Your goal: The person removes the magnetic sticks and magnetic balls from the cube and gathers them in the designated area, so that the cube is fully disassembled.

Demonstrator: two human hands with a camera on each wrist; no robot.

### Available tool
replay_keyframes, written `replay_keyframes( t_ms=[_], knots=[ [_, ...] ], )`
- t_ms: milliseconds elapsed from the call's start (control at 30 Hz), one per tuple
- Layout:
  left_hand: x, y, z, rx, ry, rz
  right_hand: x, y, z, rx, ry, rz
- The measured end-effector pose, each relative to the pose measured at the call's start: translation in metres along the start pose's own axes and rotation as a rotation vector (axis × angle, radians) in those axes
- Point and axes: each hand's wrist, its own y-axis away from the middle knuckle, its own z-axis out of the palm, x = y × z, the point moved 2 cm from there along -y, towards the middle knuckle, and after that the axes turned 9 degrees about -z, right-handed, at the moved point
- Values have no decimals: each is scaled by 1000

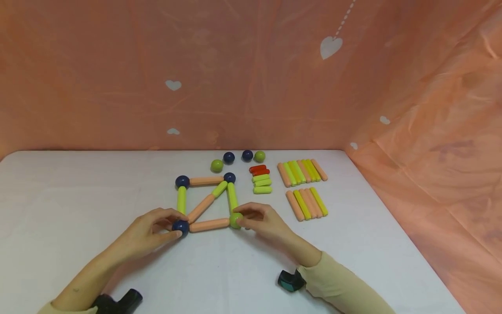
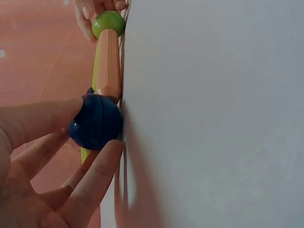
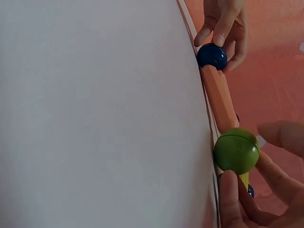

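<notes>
A four-sided frame of rods and balls lies flat on the white table. Its near left corner is a dark blue ball (image 1: 181,228), pinched between the thumb and fingers of my left hand (image 1: 150,231). At the near right corner my right hand (image 1: 264,220) pinches a green ball (image 3: 236,151). An orange rod (image 1: 209,225) joins these two balls. Green rods (image 1: 181,199) form the sides, and another orange rod (image 1: 205,181) runs between two blue balls (image 1: 182,182) at the back. A diagonal of an orange rod (image 1: 201,208) and a short green rod (image 1: 220,189) crosses the inside.
Behind the frame sit loose blue balls (image 1: 247,155) and green balls (image 1: 217,165). To its right lie short red rods (image 1: 258,168), short green rods (image 1: 262,189) and two rows of longer rods (image 1: 307,204). An orange cloth (image 1: 251,74) hangs behind the white table (image 1: 372,261).
</notes>
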Motion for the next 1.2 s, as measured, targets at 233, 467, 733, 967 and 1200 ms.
replay_keyframes(
  t_ms=[233, 467, 733, 967, 1200],
  knots=[
    [1, 0, 3, -19, 4, 58, -5, -4, 4, -62, 114, 19],
    [9, 0, 13, 9, -45, 6, -11, -10, 10, -104, 302, -75],
    [16, -2, 18, 54, -75, -60, -10, -9, 11, -106, 310, -108],
    [16, -1, 17, 62, -57, -62, -14, -6, 12, -96, 310, -97],
    [16, -1, 17, 64, -50, -83, -16, -6, 13, -118, 327, -90]
  ],
)
